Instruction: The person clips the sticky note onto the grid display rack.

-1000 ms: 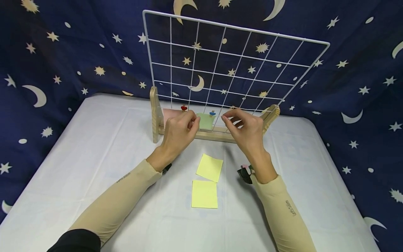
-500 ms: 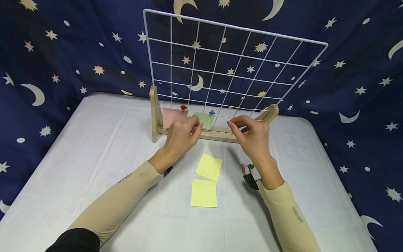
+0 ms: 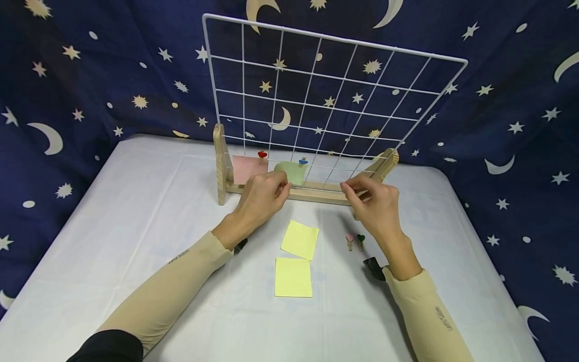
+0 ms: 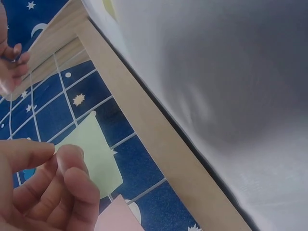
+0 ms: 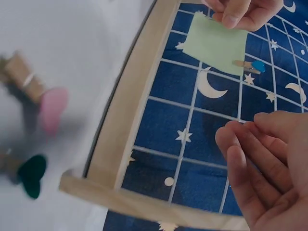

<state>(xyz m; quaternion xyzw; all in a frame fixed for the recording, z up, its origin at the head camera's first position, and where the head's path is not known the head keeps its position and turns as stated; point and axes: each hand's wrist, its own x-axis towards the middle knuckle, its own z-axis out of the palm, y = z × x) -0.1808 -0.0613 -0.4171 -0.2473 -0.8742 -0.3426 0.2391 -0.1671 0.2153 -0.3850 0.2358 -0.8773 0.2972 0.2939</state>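
Note:
A light green sticky note (image 3: 291, 173) hangs low on the white wire grid (image 3: 316, 105), fastened by a small clothespin with a blue heart (image 5: 258, 66). My left hand (image 3: 264, 193) pinches its left edge between thumb and fingers, and the paper bows there. Left of it hangs a pink sticky note (image 3: 246, 170), clipped by a red heart clothespin (image 3: 262, 155). My right hand (image 3: 375, 201) hovers before the grid's lower right, its thumb and fingertips loosely together with nothing visible between them. Pink (image 3: 350, 240) and dark green (image 3: 360, 241) heart clothespins lie on the table below it.
Two yellow sticky notes (image 3: 300, 240) (image 3: 293, 277) lie on the white-covered table (image 3: 203, 311) in front. A wooden stand (image 3: 220, 166) holds the grid upright. A dark blue cloth with moons and stars (image 3: 149, 60) hangs behind.
My right hand has drawn away from the blue clothespin, moving right and toward me, and the two loose clothespins now show fully. My left hand has shifted slightly down; the pink note is more visible.

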